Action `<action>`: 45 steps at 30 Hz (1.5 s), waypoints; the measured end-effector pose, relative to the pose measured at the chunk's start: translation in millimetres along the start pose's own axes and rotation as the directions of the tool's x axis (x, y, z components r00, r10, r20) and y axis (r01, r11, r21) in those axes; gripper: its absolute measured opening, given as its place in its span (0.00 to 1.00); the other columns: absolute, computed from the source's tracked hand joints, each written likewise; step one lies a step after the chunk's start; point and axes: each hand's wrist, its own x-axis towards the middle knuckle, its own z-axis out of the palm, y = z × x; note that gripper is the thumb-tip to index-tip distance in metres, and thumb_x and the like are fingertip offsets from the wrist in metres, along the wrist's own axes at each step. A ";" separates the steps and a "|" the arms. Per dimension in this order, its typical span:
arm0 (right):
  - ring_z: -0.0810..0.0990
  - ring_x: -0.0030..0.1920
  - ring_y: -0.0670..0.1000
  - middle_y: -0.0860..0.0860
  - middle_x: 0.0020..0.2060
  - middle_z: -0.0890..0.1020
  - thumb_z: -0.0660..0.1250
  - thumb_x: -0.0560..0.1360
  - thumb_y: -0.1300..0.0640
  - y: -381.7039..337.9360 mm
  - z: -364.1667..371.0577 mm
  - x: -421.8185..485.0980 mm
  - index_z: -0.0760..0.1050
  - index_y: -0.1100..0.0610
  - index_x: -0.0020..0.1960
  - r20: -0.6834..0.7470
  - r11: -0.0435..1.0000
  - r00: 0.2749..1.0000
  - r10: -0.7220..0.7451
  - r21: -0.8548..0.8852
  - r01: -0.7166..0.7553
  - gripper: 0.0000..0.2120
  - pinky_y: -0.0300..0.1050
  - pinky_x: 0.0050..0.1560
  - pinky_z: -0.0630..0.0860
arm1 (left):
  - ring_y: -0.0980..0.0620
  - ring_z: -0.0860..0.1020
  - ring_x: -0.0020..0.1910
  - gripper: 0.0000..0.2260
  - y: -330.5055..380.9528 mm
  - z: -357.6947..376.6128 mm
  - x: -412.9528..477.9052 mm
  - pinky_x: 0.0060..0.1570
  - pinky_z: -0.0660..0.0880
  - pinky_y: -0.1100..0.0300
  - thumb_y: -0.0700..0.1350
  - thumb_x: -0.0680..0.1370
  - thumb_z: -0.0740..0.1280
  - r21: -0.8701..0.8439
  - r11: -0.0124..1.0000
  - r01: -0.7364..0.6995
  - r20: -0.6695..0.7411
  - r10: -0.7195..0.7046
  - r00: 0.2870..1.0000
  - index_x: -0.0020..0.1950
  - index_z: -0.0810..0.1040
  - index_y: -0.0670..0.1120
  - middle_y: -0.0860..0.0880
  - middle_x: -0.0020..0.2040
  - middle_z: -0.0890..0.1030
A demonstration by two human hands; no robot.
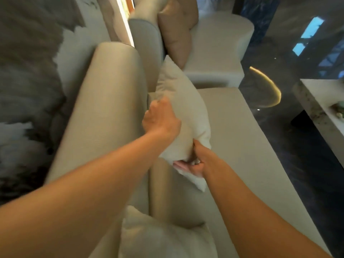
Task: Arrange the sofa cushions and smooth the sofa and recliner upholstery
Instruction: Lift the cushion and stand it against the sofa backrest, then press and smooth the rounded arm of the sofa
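A white cushion [183,107] stands on edge against the beige sofa backrest [111,108], above the sofa seat [242,146]. My left hand [161,120] grips its upper left side. At the cushion's lower corner, my right hand [194,162] clutches the fabric from below. A second white cushion [160,237] lies at the near end of the seat, under my arms. A tan cushion [176,28] leans on the far seat section [219,45].
A white marble-topped table [320,108] stands at the right across a dark glossy floor [279,142]. A second backrest segment [147,43] rises behind the far section. Marbled wall panels fill the left side.
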 end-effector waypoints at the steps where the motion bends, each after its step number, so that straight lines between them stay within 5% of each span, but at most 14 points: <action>1: 0.71 0.61 0.73 0.63 0.52 0.68 0.71 0.74 0.51 9.0 15.1 -1.4 0.62 0.62 0.54 0.031 0.999 0.999 0.019 0.034 -0.020 0.23 0.60 0.40 0.82 | 0.39 0.75 0.60 0.19 -6.9 -11.4 4.6 0.56 0.73 0.50 0.40 0.71 0.66 0.057 0.998 0.021 0.042 -0.023 0.999 0.63 0.75 0.46 0.41 0.60 0.77; 4: 0.73 0.62 0.69 0.64 0.57 0.70 0.67 0.77 0.59 36.1 48.4 -5.9 0.64 0.62 0.66 0.104 0.994 0.991 -0.085 -0.065 0.092 0.22 0.57 0.56 0.80 | 0.37 0.75 0.60 0.18 -40.4 -23.7 -10.1 0.57 0.73 0.50 0.41 0.71 0.68 0.207 0.977 0.044 0.198 -0.085 0.976 0.60 0.76 0.40 0.38 0.61 0.75; 8: 0.71 0.64 0.61 0.55 0.68 0.67 0.67 0.76 0.58 53.8 55.5 -22.0 0.67 0.50 0.69 0.107 0.867 0.957 -0.270 -0.404 0.290 0.23 0.59 0.44 0.83 | 0.38 0.75 0.58 0.18 -83.6 -29.0 -32.9 0.51 0.74 0.47 0.43 0.72 0.68 0.329 0.936 -0.127 0.267 0.037 0.963 0.61 0.73 0.49 0.43 0.60 0.75; 14: 0.81 0.54 0.63 0.57 0.62 0.75 0.64 0.77 0.51 70.5 20.4 -81.7 0.71 0.54 0.66 0.077 0.635 0.960 -0.269 -0.735 0.237 0.19 0.56 0.52 0.82 | 0.35 0.78 0.56 0.14 -92.3 -57.8 -28.7 0.50 0.76 0.49 0.35 0.75 0.61 0.447 0.853 -0.269 0.237 0.177 0.955 0.60 0.77 0.40 0.37 0.57 0.79; 21: 0.81 0.52 0.59 0.55 0.63 0.75 0.61 0.78 0.52 110.4 4.5 -131.8 0.73 0.54 0.62 0.087 0.404 0.939 -0.332 -0.886 0.225 0.14 0.54 0.53 0.82 | 0.38 0.78 0.54 0.13 -99.9 -69.7 -97.4 0.49 0.75 0.49 0.39 0.74 0.64 0.431 0.819 -0.380 0.314 0.258 0.914 0.58 0.77 0.45 0.40 0.55 0.79; 26: 0.81 0.47 0.58 0.59 0.53 0.78 0.62 0.76 0.54 139.5 -51.1 -165.8 0.76 0.54 0.55 0.157 0.130 0.903 -0.399 -0.966 0.225 0.10 0.54 0.50 0.82 | 0.39 0.78 0.55 0.14 -105.1 -92.2 -152.2 0.49 0.75 0.49 0.45 0.75 0.63 0.449 0.855 -0.261 0.309 0.126 0.943 0.60 0.77 0.47 0.41 0.57 0.79; 30: 0.74 0.66 0.58 0.57 0.68 0.74 0.63 0.76 0.53 178.7 -146.7 -189.9 0.71 0.56 0.69 0.246 -0.199 0.862 -0.444 -0.965 0.173 0.22 0.47 0.64 0.71 | 0.40 0.71 0.62 0.15 -138.9 -97.0 -259.7 0.55 0.73 0.48 0.48 0.75 0.62 0.494 0.865 -0.095 0.249 -0.036 0.968 0.60 0.75 0.47 0.43 0.62 0.76; 33: 0.72 0.68 0.56 0.58 0.70 0.72 0.61 0.77 0.54 236.8 -247.0 -218.3 0.70 0.59 0.70 0.208 -0.245 0.923 -0.323 -0.961 0.131 0.22 0.46 0.67 0.69 | 0.39 0.64 0.67 0.22 -173.9 -93.2 -375.1 0.64 0.67 0.46 0.50 0.77 0.60 0.474 0.879 0.048 0.123 -0.120 0.985 0.70 0.67 0.47 0.44 0.73 0.66; 36: 0.75 0.61 0.50 0.59 0.66 0.76 0.56 0.79 0.51 310.1 -346.2 -261.2 0.75 0.59 0.65 0.148 -0.411 0.974 -0.172 -0.909 0.065 0.20 0.46 0.65 0.68 | 0.36 0.59 0.71 0.28 -198.2 -80.7 -492.7 0.68 0.60 0.40 0.54 0.78 0.59 0.464 0.872 0.153 0.026 -0.187 0.982 0.76 0.59 0.49 0.44 0.77 0.60; 41: 0.79 0.59 0.59 0.59 0.59 0.81 0.49 0.77 0.42 364.1 -406.2 -311.2 0.79 0.54 0.56 0.171 -0.495 0.929 -0.328 -0.869 -0.014 0.25 0.49 0.59 0.73 | 0.32 0.53 0.71 0.31 -200.0 -75.1 -630.0 0.65 0.57 0.32 0.61 0.76 0.55 0.428 0.844 0.325 0.025 -0.370 0.929 0.77 0.53 0.54 0.48 0.78 0.54; 45: 0.75 0.63 0.59 0.55 0.63 0.79 0.45 0.77 0.43 383.9 -416.7 -334.2 0.74 0.47 0.62 0.328 -0.616 0.857 -0.397 -0.787 0.016 0.23 0.55 0.63 0.66 | 0.33 0.46 0.73 0.29 -189.5 -67.8 -679.4 0.66 0.57 0.32 0.66 0.75 0.45 0.275 0.816 0.508 0.055 -0.541 0.839 0.75 0.40 0.64 0.55 0.78 0.41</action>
